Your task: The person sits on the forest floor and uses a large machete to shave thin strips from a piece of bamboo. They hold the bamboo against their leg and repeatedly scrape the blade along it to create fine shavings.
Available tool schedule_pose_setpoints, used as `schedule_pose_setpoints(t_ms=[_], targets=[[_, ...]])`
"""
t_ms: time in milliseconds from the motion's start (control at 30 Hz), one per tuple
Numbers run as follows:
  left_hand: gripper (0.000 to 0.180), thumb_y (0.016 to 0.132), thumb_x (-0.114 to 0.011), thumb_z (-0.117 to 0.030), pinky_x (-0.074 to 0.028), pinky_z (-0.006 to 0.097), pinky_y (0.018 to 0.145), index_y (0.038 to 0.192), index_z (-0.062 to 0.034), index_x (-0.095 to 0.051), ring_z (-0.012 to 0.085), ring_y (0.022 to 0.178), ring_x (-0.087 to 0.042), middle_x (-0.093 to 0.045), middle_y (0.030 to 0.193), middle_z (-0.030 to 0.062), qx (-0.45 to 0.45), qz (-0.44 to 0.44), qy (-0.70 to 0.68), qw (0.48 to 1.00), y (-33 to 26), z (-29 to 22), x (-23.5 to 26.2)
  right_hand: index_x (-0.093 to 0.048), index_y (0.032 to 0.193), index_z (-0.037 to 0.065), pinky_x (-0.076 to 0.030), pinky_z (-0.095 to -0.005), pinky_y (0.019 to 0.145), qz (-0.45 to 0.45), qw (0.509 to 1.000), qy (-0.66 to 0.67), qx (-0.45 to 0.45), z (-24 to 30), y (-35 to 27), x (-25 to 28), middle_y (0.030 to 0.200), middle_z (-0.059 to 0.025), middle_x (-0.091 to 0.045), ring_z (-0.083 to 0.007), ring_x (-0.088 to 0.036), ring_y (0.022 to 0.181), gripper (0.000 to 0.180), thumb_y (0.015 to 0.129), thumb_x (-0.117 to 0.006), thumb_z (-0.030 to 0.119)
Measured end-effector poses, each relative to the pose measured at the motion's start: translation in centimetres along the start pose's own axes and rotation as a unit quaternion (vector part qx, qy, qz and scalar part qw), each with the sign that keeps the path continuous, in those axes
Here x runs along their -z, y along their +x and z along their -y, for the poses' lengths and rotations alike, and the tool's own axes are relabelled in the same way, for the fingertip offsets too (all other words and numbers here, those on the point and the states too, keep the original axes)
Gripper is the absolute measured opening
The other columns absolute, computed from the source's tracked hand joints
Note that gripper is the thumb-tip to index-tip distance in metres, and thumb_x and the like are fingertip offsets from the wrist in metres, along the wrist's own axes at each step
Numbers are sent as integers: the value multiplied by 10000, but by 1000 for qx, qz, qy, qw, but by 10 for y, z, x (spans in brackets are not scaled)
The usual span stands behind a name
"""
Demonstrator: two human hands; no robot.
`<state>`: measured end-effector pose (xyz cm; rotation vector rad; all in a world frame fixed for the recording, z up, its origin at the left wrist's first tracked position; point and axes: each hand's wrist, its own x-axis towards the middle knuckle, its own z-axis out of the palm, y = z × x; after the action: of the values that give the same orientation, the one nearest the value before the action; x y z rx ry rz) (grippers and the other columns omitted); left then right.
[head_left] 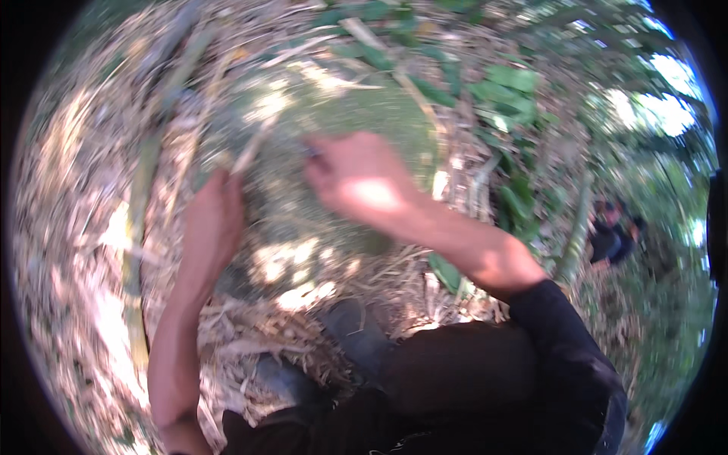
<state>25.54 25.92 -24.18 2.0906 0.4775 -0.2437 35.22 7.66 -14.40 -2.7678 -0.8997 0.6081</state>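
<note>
Head view: while the picture is blurred throughout, the following can be made out.
Ground: dry husks and pale straw-like litter (250,334) cover the soil outdoors, with patches of sunlight across it.
Surroundings: green leaves (500,91) grow at upper right; a second person (610,231) in dark clothes crouches well apart at the right edge.
Large green stem: a broad, rounded green surface (334,144) fills the centre, directly ahead of both hands.
Thin cane: a slim green stalk (136,227) runs down the left side, beside the left forearm.
Left hand (212,220): raised against the green surface, fingers curled; a pale sliver (254,148) shows just above it, but whether it grips that sliver cannot be told.
Right hand (356,178): fingers bent inward, touching the green surface; a small dark item shows at the fingertips, too blurred to identify.
Arm pose: left forearm bare, rising steeply from the lower edge; right forearm comes in from lower right, with a black sleeve (561,341) pushed up near the elbow.
</note>
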Motion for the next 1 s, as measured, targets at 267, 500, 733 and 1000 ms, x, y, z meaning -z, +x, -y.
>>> schedule_pose_setpoints(t_ms=[267,500,733,1000], targets=[[315,1035,-446,-254,-461,517,593,942,16,-578,414,597,-603,-598,652,227,-76,-65,-26,995,-10,5,5,-667,1091,43,-527,-472,591,-51,993,-36,101,14,20,5,719,-211,-668,-395,-671,635,200,934,-593,143],[257,1059,-418,-253,-463,510,536,1062,-23,-534,393,551,-619,-604,605,186,-91,-70,56,992,-20,1,-2,-652,1119,34,-507,-464,586,-44,992,-53,103,16,10,6,767,-206,-673,-388,-662,630,218,937,-600,142],[243,1048,-435,-237,-488,505,524,1081,-16,-532,368,554,-641,-631,632,174,-116,-84,82,986,-18,6,-4,-656,1105,43,-506,-440,565,-128,986,-12,109,32,1,7,781,-189,-677,-343,-663,602,202,936,-606,142],[173,935,-492,-71,-571,487,632,1088,-3,-538,386,727,-717,-691,719,181,-93,-82,98,987,-24,-5,4,-674,1133,16,-470,-427,526,-12,996,-89,18,38,4,10,709,-195,-650,-317,-640,548,244,941,-607,151]])
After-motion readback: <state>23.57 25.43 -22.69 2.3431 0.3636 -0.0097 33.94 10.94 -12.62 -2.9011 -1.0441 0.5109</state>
